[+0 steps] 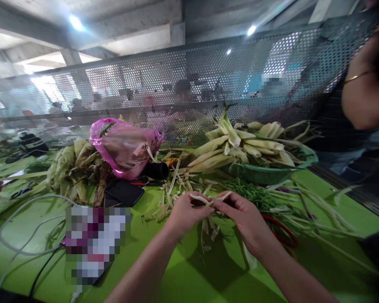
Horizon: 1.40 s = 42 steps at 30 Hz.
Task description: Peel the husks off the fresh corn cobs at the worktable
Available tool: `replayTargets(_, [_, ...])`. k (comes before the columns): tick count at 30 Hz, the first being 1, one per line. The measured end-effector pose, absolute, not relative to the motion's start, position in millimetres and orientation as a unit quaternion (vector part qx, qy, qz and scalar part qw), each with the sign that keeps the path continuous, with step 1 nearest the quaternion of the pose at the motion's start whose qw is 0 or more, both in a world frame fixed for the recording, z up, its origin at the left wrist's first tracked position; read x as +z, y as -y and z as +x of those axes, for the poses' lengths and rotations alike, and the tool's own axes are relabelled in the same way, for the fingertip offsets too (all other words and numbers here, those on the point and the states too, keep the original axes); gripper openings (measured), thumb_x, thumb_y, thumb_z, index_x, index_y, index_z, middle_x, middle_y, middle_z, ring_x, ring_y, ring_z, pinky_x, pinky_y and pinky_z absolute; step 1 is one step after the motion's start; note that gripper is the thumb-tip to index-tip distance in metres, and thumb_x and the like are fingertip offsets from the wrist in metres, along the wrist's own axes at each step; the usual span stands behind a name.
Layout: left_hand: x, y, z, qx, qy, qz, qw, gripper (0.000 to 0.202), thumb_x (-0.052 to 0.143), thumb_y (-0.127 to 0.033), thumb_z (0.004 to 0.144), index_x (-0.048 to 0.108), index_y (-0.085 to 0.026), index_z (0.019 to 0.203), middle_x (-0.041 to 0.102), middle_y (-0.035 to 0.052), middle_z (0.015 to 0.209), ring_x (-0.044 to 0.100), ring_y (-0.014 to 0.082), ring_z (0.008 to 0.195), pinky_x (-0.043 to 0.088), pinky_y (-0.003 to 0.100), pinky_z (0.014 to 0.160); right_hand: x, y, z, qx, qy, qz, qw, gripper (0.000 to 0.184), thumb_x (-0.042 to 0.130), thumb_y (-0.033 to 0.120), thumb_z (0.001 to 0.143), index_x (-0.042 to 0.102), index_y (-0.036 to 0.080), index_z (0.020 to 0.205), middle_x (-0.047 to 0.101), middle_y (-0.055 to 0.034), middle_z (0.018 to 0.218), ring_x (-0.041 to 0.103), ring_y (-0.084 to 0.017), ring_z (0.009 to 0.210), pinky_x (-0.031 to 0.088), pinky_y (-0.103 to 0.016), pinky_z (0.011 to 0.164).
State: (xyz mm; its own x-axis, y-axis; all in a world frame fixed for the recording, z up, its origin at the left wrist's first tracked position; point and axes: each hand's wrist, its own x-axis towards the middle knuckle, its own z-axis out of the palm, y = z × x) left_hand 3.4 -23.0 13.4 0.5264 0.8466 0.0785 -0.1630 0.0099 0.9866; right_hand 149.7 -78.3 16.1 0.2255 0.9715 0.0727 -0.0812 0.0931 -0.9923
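Note:
My left hand (186, 212) and my right hand (244, 219) meet over the green table (183, 273), both pinching a pale strip of corn husk (210, 198) stretched between their fingertips. Loose husk strips (208, 231) hang and lie below my hands. Behind my hands, a green basin (265, 172) holds a heap of pale husked corn ears (249, 145).
A pink plastic bag (126, 147) rests on a pile of dry husks (76, 168) at the left. A black phone (124, 192), grey cables (22, 219) and a red ring (282, 233) lie on the table. A perforated metal screen (189, 84) runs behind. Another person's arm (366, 92) is at far right.

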Motion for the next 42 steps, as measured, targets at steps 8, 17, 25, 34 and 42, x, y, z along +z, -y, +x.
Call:
replayTargets(8, [13.3, 40.2, 12.3, 0.42, -0.272, 0.412, 0.762, 0.039, 0.086, -0.033, 0.059, 0.065, -0.012, 0.084, 0.063, 0.0017, 0.075, 0.055, 0.0087, 0.066, 0.042, 0.021, 0.067, 14.8, 81.0, 149.5, 0.429, 0.372, -0.502, 0.653, 0.03, 0.082, 0.041, 0.068, 0.064, 0.019, 0.076, 0.062, -0.0009, 0.073, 0.055, -0.016, 0.069, 0.044, -0.028, 0.065])
replayTargets(17, [14.8, 43.1, 12.8, 0.427, -0.262, 0.351, 0.791, 0.034, 0.082, -0.033, 0.065, 0.063, -0.011, 0.082, 0.058, 0.0013, 0.072, 0.055, 0.0095, 0.065, 0.048, 0.025, 0.068, 14.2, 81.8, 147.5, 0.4, 0.416, -0.532, 0.62, 0.031, 0.078, 0.044, 0.072, 0.06, 0.019, 0.074, 0.053, 0.0033, 0.063, 0.047, -0.012, 0.058, 0.038, -0.025, 0.056])
replayTargets(25, [19.4, 40.9, 8.9, 0.431, -0.248, 0.385, 0.778, 0.03, 0.082, -0.029, 0.064, 0.06, -0.013, 0.077, 0.057, -0.0006, 0.067, 0.054, 0.0083, 0.061, 0.04, 0.02, 0.061, 16.0, 81.7, 150.2, 0.423, 0.385, -0.527, 0.628, 0.033, 0.078, 0.044, 0.069, 0.058, 0.019, 0.074, 0.052, 0.0033, 0.061, 0.047, -0.012, 0.055, 0.037, -0.025, 0.054])
replayTargets(34, [12.6, 31.0, 5.6, 0.407, -0.289, 0.502, 0.706, 0.037, 0.081, -0.041, 0.065, 0.068, -0.013, 0.085, 0.065, 0.0044, 0.079, 0.057, 0.0126, 0.074, 0.042, 0.026, 0.076, 27.1, 84.3, 166.7, 0.351, 0.484, -0.558, 0.576, 0.038, 0.075, 0.044, 0.073, 0.065, 0.022, 0.103, 0.064, -0.0054, 0.096, 0.057, -0.02, 0.083, 0.046, -0.029, 0.071])
replayTargets(42, [4.9, 30.7, 11.0, 0.386, -0.247, 0.626, 0.631, 0.026, 0.071, -0.039, 0.074, 0.069, -0.015, 0.084, 0.068, 0.0053, 0.083, 0.059, 0.0164, 0.079, 0.043, 0.028, 0.079, 27.7, 83.0, 160.7, 0.311, 0.535, -0.55, 0.561, 0.026, 0.074, 0.044, 0.074, 0.066, 0.019, 0.075, 0.061, -0.0025, 0.075, 0.055, -0.018, 0.074, 0.043, -0.028, 0.069])
